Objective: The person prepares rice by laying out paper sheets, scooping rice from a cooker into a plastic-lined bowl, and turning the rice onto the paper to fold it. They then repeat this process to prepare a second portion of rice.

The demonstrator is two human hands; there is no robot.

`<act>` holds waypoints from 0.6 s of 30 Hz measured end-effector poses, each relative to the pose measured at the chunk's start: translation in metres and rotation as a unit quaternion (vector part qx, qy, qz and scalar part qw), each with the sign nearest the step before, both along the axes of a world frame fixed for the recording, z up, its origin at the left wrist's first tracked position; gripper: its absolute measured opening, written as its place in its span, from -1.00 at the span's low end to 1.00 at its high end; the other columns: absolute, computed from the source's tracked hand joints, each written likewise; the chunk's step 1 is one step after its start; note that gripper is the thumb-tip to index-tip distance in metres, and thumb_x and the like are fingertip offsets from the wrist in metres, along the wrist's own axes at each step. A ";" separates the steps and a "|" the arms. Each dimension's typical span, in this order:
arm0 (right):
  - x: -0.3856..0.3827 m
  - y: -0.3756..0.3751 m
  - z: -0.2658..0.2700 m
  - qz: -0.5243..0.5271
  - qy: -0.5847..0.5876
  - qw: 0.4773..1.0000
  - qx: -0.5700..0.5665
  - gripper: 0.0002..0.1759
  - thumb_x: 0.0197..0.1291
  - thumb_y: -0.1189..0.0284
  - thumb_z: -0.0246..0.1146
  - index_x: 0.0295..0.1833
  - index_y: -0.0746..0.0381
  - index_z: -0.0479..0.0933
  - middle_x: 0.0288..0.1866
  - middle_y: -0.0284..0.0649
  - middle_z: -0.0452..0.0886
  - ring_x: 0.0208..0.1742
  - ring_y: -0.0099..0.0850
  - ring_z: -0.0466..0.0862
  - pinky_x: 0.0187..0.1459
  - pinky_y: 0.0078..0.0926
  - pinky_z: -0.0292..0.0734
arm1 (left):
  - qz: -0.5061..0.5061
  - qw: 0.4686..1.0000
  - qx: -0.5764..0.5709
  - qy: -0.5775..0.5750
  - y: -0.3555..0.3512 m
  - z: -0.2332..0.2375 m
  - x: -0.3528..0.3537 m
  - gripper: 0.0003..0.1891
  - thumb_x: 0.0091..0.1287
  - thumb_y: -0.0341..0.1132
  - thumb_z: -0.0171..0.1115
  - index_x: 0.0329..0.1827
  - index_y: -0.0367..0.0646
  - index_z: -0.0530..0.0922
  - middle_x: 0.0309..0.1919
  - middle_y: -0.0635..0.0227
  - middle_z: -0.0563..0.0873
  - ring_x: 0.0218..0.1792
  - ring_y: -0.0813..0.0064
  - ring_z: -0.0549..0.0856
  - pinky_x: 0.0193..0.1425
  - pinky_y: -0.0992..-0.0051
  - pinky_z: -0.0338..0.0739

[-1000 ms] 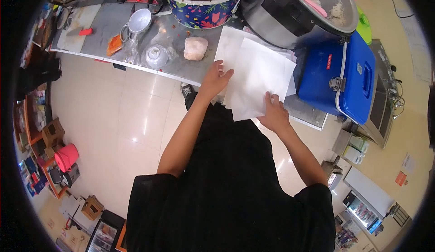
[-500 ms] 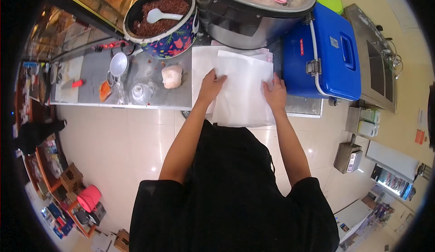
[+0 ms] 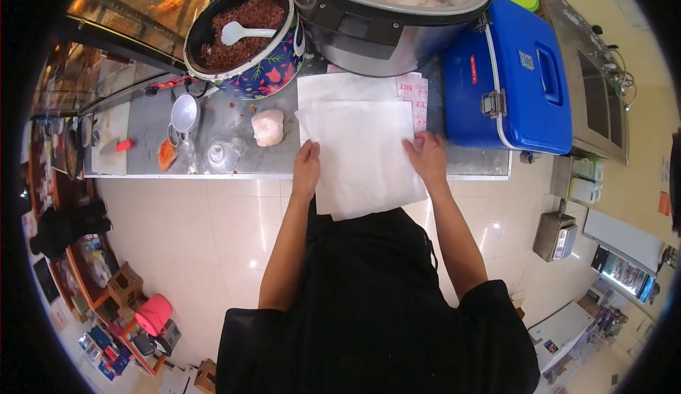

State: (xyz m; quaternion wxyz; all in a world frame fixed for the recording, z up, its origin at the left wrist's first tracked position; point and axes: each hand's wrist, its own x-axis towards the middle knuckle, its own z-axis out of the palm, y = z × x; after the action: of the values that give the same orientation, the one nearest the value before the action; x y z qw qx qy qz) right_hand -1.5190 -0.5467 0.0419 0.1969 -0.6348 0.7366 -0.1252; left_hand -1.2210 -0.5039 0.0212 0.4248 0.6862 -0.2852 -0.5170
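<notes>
A white paper sheet point(image 3: 369, 156) lies over other sheets at the counter's front edge, its near end hanging past the edge. At its left side my left hand point(image 3: 306, 170) is closed, fingers pinching the paper's edge. My right hand point(image 3: 428, 158) grips the right edge with thumb and fingers. Behind, pink-printed paper point(image 3: 411, 96) shows from under the white sheets. A wrapped pale lump point(image 3: 268, 128) rests on the counter to the left.
Behind the paper stand a large rice cooker point(image 3: 376, 43) and a floral pot of dark red rice point(image 3: 266, 75). A blue cooler point(image 3: 507, 82) is at the right. A clear plastic lid point(image 3: 221, 154) and white cup point(image 3: 186, 113) lie left.
The top sheet has shifted left and toward me, uncovering more printed paper. My left hand has moved left and down to the sheet's edge; my right hand is slightly lower, its fingers more closed.
</notes>
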 end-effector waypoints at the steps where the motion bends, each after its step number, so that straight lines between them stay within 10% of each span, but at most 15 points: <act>1: 0.002 -0.003 0.002 0.003 0.004 1.000 0.014 -0.49 0.12 0.08 0.45 0.05 0.19 0.59 -0.04 0.03 0.66 0.06 0.03 0.65 0.08 -0.02 0.54 | -0.004 1.000 -0.003 0.014 0.001 -0.002 0.000 -0.60 0.59 -0.16 0.10 0.13 -0.42 0.58 -0.10 0.32 0.70 -0.08 0.57 0.60 0.08 0.53 0.48; 10: 0.010 -0.023 0.008 -0.024 -0.186 0.982 0.020 -0.66 0.25 0.25 0.37 -0.02 0.28 0.60 -0.22 -0.01 0.74 -0.20 -0.08 0.74 -0.10 -0.21 0.60 | 0.036 0.991 -0.008 0.127 0.004 0.025 -0.009 -0.56 0.61 -0.15 0.06 0.29 -0.38 0.49 -0.03 0.33 0.72 -0.02 0.54 0.65 0.13 0.54 0.50; 18: 0.010 -0.074 0.028 0.085 -0.176 0.981 0.020 -0.72 0.35 0.34 0.28 0.05 0.28 0.57 -0.21 0.09 0.69 -0.26 -0.10 0.69 -0.16 -0.22 0.55 | 0.043 0.983 0.084 0.157 -0.008 0.023 0.003 -0.64 0.64 -0.18 -0.12 -0.17 -0.23 0.56 -0.37 0.42 0.70 -0.36 0.49 0.75 -0.28 0.45 0.67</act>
State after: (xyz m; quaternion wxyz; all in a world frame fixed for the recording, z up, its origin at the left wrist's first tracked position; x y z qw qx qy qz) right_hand -1.5087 -0.6203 0.0699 0.3460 -0.6592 0.6361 -0.2028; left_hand -1.2181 -0.5124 0.0440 0.4268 0.6417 -0.1407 -0.6216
